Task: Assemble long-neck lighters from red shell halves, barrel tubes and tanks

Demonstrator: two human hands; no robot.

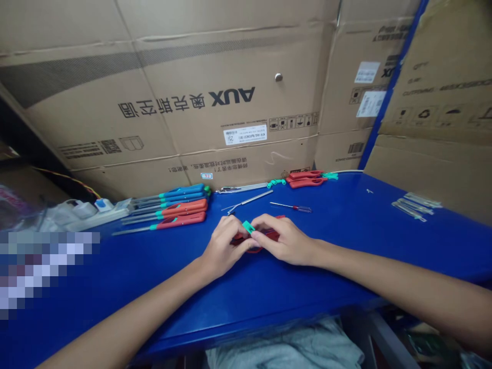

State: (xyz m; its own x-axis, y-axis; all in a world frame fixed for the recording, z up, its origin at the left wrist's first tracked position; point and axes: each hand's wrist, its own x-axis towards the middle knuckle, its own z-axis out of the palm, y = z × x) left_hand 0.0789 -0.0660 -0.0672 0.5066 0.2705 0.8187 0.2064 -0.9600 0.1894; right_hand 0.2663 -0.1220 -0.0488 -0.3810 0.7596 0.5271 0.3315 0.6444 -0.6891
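My left hand is closed around one end of a red plastic lighter handle, which is mostly hidden by my fingers. My right hand is closed too, with thumb and index finger pinching a small green plastic piece above the handle. Whether the green piece touches the handle I cannot make out. Just beyond my hands lie a thin metal tube with wire and a small screwdriver with a dark red handle.
Long-nosed lighters in blue and red lie at left beside a white power strip. Metal tubes, green pieces and red handles line the back. Clear slender parts lie right. Cardboard walls the blue table.
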